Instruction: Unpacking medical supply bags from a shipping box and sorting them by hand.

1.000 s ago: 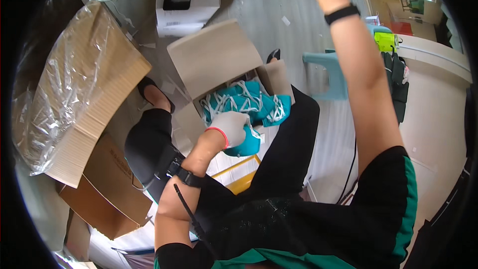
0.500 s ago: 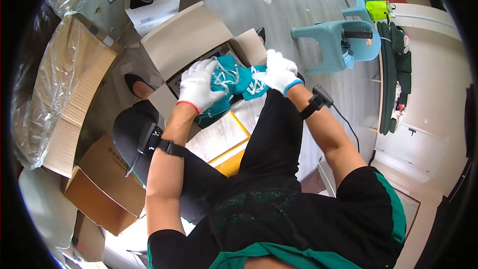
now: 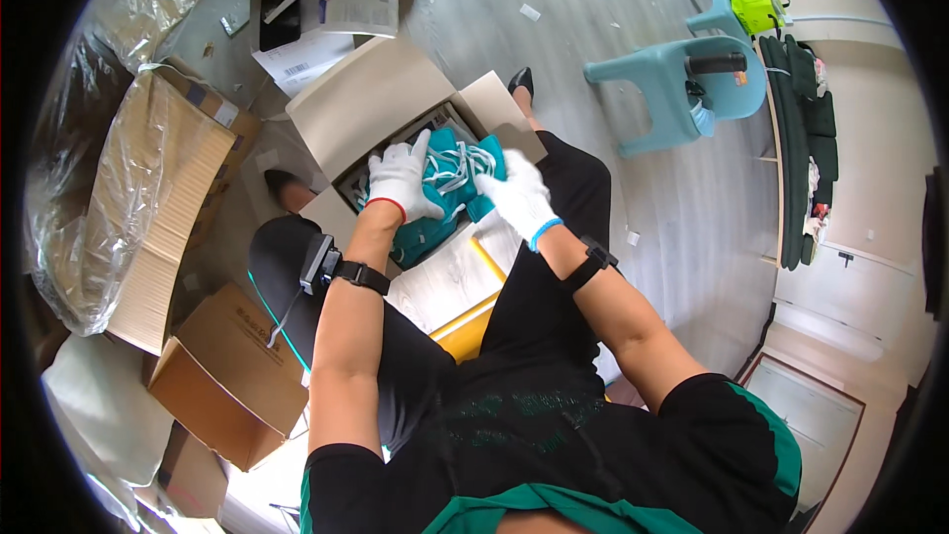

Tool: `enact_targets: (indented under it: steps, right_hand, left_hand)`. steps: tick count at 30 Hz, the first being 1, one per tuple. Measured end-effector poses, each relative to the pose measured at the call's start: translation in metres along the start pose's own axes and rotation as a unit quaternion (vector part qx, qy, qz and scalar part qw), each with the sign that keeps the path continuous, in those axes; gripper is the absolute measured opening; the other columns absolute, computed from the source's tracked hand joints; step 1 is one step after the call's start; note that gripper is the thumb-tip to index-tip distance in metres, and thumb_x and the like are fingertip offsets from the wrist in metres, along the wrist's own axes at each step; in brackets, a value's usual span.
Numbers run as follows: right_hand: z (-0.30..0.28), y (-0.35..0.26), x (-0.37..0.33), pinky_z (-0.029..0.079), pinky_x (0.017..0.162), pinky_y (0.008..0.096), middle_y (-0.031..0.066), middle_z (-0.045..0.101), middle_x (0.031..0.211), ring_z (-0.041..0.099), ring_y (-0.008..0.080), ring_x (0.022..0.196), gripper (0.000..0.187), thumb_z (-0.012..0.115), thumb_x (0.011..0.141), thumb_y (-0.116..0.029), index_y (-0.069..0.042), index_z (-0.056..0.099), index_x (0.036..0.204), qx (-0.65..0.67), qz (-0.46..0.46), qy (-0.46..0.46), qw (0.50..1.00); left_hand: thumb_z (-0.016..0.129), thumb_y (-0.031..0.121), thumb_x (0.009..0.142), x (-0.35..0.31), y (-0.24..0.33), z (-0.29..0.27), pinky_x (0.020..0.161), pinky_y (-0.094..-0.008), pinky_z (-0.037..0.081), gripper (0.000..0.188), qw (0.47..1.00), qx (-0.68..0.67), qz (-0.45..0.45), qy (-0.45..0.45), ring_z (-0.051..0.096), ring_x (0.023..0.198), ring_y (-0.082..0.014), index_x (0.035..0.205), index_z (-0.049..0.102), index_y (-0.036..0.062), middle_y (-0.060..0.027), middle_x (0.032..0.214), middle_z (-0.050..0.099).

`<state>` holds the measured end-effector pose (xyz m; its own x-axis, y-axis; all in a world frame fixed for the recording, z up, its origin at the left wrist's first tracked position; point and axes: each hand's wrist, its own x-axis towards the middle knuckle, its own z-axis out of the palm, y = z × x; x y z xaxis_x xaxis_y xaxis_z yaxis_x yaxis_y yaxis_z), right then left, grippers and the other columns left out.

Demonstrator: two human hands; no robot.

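Note:
An open cardboard box stands between my knees, its flaps folded out. In it lies a bundle of teal fabric pieces with tangled white cords. My left hand, in a white knit glove with a red cuff, rests on the bundle's left side, thumb and fingers apart. From the right, my right hand, in a white glove with a blue cuff, has its fingers closed on the edge of a teal fabric piece at the box's right side. Its fingertips are partly hidden in the fabric.
Beyond the box, a black phone lies by a pale printed carton. Plastic-wrapped cardboard and an open brown box stand at left. Light-blue stools are at right. Below the box is something yellow-edged.
My right hand has moved left and inward, bringing the teal piece over the box. My left hand stays on the bundle. The pale carton by the phone has come into view.

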<state>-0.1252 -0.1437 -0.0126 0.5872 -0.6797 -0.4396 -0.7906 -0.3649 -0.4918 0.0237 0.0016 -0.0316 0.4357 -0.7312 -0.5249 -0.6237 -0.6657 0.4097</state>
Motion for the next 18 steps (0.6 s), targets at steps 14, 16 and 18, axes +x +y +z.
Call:
enact_targets:
  steps: [14,16,18]
  right_hand:
    - [-0.008,-0.023,0.020,0.053,0.085,0.0312,0.0122,0.073,0.103,0.068,0.0220,0.092,0.032,0.059,0.082,-0.009,-0.003,0.071,0.111,0.237,-0.195,-0.317,0.897]
    - [-0.008,-0.026,0.027,0.055,0.081,0.0336,0.0125,0.073,0.095,0.070,0.0252,0.093,0.027,0.054,0.084,-0.008,-0.006,0.072,0.104,-0.003,-0.083,-0.052,0.995]
    - [-0.004,-0.022,0.034,0.055,0.081,0.0391,0.0140,0.072,0.095,0.070,0.0311,0.094,0.028,0.057,0.086,-0.013,-0.009,0.068,0.111,-0.100,-0.152,0.069,0.981]
  left_hand:
    - [0.081,0.027,0.069,-0.029,-0.012,0.010,0.116,-0.0590,0.025,0.059,0.979,0.137,0.126,0.082,0.054,0.126,-0.0255,0.125,0.065,0.0239,-0.0023,0.118,0.067]
    - [0.079,0.021,0.071,-0.027,-0.014,0.019,0.115,-0.0582,0.028,0.038,0.978,0.135,0.129,0.097,0.055,0.122,-0.0237,0.109,0.073,0.0236,-0.0008,0.110,0.069]
    - [0.082,0.029,0.067,-0.028,-0.007,0.012,0.115,-0.0587,0.027,0.045,0.979,0.153,0.113,0.070,0.053,0.126,-0.0259,0.111,0.073,0.0221,-0.0042,0.115,0.068]
